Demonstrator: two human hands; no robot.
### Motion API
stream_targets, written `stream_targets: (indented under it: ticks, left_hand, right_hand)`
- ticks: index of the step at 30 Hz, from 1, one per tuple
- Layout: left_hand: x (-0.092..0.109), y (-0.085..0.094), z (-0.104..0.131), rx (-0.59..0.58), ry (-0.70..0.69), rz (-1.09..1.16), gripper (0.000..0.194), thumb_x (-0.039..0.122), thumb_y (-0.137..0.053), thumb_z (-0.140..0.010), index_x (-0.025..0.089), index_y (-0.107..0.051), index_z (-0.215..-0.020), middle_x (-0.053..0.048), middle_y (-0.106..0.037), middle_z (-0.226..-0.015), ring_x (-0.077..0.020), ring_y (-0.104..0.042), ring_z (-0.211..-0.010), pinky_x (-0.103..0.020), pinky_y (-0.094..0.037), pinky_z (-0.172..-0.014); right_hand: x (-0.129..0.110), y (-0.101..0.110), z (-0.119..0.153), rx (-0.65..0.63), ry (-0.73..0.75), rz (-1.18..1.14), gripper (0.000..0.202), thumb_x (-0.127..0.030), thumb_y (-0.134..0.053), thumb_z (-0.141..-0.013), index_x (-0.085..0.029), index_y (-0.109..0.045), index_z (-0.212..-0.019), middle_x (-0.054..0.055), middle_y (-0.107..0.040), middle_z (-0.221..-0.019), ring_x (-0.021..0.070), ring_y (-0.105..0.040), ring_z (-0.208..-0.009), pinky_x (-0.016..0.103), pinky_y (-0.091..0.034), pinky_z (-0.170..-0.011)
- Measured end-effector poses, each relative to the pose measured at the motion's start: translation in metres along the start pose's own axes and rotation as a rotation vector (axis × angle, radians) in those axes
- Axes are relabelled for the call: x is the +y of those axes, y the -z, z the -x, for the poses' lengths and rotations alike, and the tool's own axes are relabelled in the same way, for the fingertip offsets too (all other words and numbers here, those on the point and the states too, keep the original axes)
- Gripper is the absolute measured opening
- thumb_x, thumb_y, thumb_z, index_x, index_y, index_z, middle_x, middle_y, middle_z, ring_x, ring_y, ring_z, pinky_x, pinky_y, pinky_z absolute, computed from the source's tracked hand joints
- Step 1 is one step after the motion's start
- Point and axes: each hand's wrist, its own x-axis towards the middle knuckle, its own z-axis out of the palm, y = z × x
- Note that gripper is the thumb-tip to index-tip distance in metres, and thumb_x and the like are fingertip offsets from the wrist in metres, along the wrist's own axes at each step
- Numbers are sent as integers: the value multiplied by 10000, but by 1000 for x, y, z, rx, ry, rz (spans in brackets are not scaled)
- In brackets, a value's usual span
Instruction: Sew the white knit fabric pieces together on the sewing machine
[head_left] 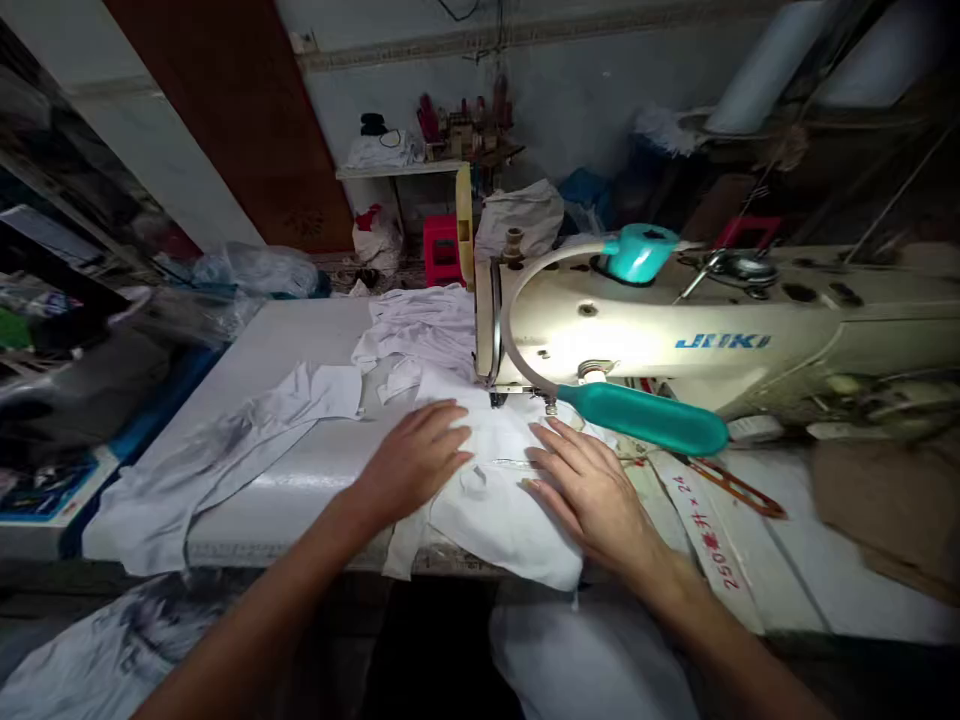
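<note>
A white piece of fabric (510, 520) lies under the presser foot (497, 399) of a sewing machine (630, 330), its lower edge hanging past the table's front. My left hand (416, 455) rests flat on the fabric left of the foot, fingers stretched towards it. On the right side, my right hand (589, 485) lies on the same fabric with its fingers spread. A teal lamp (652, 418) on a bent hose glows just above and behind my right hand. Behind the foot, more white fabric (424, 325) is bunched up.
Another white cloth (247, 450) lies on the table (285, 340) at the left. An orange-handled cutter (739, 488) and a sheet with red writing (716, 540) are right of my hand. A red stool (442, 250) and a shelf (405, 170) with spools stand behind.
</note>
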Motion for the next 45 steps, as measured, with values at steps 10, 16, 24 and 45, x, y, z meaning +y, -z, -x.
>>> stream_targets:
  ticks: [10, 16, 24, 45]
  left_hand:
    - [-16, -15, 60, 50, 104, 22, 300, 262, -596, -1035, 190, -598, -743, -100, -716, -962, -298, -634, -1328, -392, -579, -1056]
    - [-39, -13, 64, 42, 89, -83, 294, 372, -574, -1051, 195, -695, -1252, -155, -684, -1361, -296, -732, -1158, -396, -635, -932]
    - [-23, -7, 57, -17, 131, -65, 331, 380, -591, -1037, 189, -674, -1295, -182, -620, -1434, -374, -538, -1420, -535, -523, -1119]
    - [233, -89, 66, -392, -182, 646, 119, 125, -586, -1002, 187, -665, -1066, -51, -672, -983, -207, -637, -876, -324, -534, -739]
  right_hand:
    - [18, 5, -4, -39, -115, -59, 235, -410, -547, -1058, -202, -635, -1123, 153, -697, -1343, 359, -515, -1433, 536, -459, -1143]
    - [0, 2, 0, -42, -152, -19, 285, -449, -529, -1067, -197, -610, -1175, 158, -623, -1451, 363, -433, -1492, 548, -416, -1175]
    - [8, 4, 13, 32, -125, -72, 340, -453, -586, -1044, -203, -641, -1267, 133, -534, -1558, 358, -392, -1515, 577, -367, -1208]
    - [0, 10, 279, -469, -488, -449, 278, -123, -613, -912, -238, -690, -1153, 64, -658, -1135, 192, -683, -901, 282, -546, -793]
